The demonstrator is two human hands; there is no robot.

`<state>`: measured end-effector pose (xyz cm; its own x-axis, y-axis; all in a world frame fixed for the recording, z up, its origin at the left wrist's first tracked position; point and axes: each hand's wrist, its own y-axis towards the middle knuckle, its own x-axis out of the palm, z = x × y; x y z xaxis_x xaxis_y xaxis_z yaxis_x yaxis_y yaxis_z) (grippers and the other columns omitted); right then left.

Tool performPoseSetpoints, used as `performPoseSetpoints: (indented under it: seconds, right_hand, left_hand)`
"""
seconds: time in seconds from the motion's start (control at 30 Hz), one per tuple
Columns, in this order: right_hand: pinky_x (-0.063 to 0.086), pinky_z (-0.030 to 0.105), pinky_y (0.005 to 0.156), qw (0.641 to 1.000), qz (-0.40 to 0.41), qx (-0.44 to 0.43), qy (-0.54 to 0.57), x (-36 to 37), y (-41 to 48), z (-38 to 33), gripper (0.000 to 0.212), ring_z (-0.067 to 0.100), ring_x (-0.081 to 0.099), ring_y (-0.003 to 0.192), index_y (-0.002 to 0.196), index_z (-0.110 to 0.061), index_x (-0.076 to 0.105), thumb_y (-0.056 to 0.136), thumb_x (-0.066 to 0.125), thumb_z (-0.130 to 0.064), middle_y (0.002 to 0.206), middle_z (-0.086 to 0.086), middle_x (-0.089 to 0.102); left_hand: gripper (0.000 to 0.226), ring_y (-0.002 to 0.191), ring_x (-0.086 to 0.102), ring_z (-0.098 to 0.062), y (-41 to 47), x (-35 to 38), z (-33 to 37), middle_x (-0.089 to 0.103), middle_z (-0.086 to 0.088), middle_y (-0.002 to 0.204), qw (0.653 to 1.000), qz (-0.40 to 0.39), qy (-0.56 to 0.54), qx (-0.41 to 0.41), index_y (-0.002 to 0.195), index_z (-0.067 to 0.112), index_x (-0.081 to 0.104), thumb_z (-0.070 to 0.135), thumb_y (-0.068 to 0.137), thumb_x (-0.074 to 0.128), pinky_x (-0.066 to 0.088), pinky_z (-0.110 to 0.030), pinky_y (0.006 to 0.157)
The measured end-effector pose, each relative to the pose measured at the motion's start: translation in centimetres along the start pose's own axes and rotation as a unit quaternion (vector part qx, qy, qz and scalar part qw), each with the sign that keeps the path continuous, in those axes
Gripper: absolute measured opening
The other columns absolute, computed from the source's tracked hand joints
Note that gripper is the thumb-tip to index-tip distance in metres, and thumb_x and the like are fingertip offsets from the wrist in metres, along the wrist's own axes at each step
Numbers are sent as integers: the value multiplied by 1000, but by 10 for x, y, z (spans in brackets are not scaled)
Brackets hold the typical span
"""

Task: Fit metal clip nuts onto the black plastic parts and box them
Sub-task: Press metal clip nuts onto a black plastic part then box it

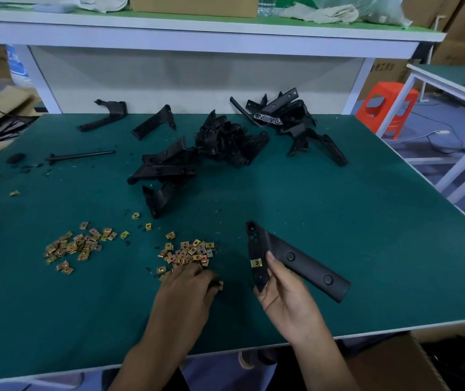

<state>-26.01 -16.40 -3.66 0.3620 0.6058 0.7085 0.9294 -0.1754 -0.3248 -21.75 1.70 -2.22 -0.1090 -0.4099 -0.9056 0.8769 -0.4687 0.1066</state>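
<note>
My right hand [283, 292] grips a black plastic part [304, 262] shaped like an angled bracket, held above the green mat near the front edge. One brass-coloured clip nut [256, 262] sits on the part's shorter arm. My left hand [186, 289] lies palm down on the near edge of a heap of loose clip nuts [189, 253], fingers curled, with one clip nut [220, 285] pinched at the fingertips. A second heap of clip nuts [76, 246] lies further left. A pile of black plastic parts [225, 139] sits mid-table.
More black parts [285, 114] are stacked at the back right, single ones [104, 115] at the back left, and a black rod [80, 156] at left. A cardboard box [395, 362] stands below the table's front right corner. An orange stool [386, 108] stands right.
</note>
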Motion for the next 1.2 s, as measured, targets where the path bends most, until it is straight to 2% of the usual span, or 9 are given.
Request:
performPoseSetpoints:
  seconds: [0.27, 0.47, 0.63, 0.77, 0.83, 0.9, 0.97, 1.13, 1.2]
  right_hand:
    - [57, 23, 58, 1000, -3, 0, 5, -2, 0, 1, 32, 17, 72, 75, 108, -10, 78, 77, 77, -20, 101, 11, 75]
    - [58, 24, 65, 1000, -11, 1, 3, -4, 1, 1, 32, 18, 72, 80, 111, -9, 77, 81, 76, -21, 106, 12, 74]
    - [58, 24, 65, 1000, -16, -2, -7, -2, 0, 0, 32, 15, 72, 78, 110, -10, 78, 80, 76, -22, 103, 10, 76]
    - [53, 32, 79, 1000, -6, 4, -18, -2, -1, 0, 49, 24, 66, 93, 126, -3, 69, 82, 75, -24, 119, 17, 70]
    - [55, 30, 74, 1000, -8, 5, -15, -2, -1, -1, 44, 22, 68, 89, 121, -4, 72, 81, 76, -23, 115, 16, 72]
    - [58, 25, 64, 1000, -13, 5, -9, -3, -1, -1, 37, 18, 72, 81, 114, -7, 76, 80, 76, -22, 108, 14, 74]
    - [58, 26, 67, 1000, -18, 4, -14, -4, -1, -1, 41, 19, 72, 84, 118, -6, 74, 80, 77, -23, 110, 14, 74]
    - [55, 29, 72, 999, -22, 5, -30, -5, -1, 1, 39, 20, 70, 87, 116, -8, 75, 81, 77, -24, 110, 13, 72]
    - [56, 28, 70, 999, -29, 6, -32, -5, -1, 0, 39, 19, 70, 85, 114, -8, 76, 79, 80, -26, 109, 13, 72]
  left_hand:
    - [11, 91, 46, -10, -2, -1, 7, 59, 13, 98, 999, -5, -50, -4, 98, 28, 53, 30, 96, 63, 35, -25, 77]
    - [20, 104, 52, -5, 0, 0, 10, 61, 17, 110, 988, 22, -150, -31, 118, 25, 64, 27, 99, 61, 39, -22, 86]
    - [15, 95, 57, 3, 0, -6, 10, 63, 25, 98, 982, 19, -188, -17, 104, 32, 63, 19, 101, 56, 38, -11, 76]
    - [27, 98, 52, 18, 1, -7, 12, 62, 27, 108, 976, 22, -218, -21, 124, 33, 66, 21, 102, 54, 36, -3, 81]
    - [27, 95, 54, 21, 2, -7, 13, 62, 33, 103, 965, 33, -256, -46, 124, 37, 63, 25, 100, 59, 38, -2, 79]
    - [15, 90, 61, 13, 4, -6, 14, 67, 31, 90, 948, 41, -308, -73, 107, 38, 64, 27, 97, 63, 43, -8, 75]
    - [15, 81, 65, 1, 8, -7, 17, 68, 23, 88, 933, 44, -348, -76, 95, 39, 64, 24, 97, 62, 50, -16, 69]
    - [17, 71, 67, -9, 17, -5, 20, 70, 6, 80, 894, 33, -433, -109, 92, 35, 66, 19, 98, 61, 57, -29, 70]
    - [16, 73, 68, -9, 19, -4, 21, 73, 4, 84, 865, 27, -482, -135, 92, 33, 72, 21, 97, 63, 58, -26, 71]
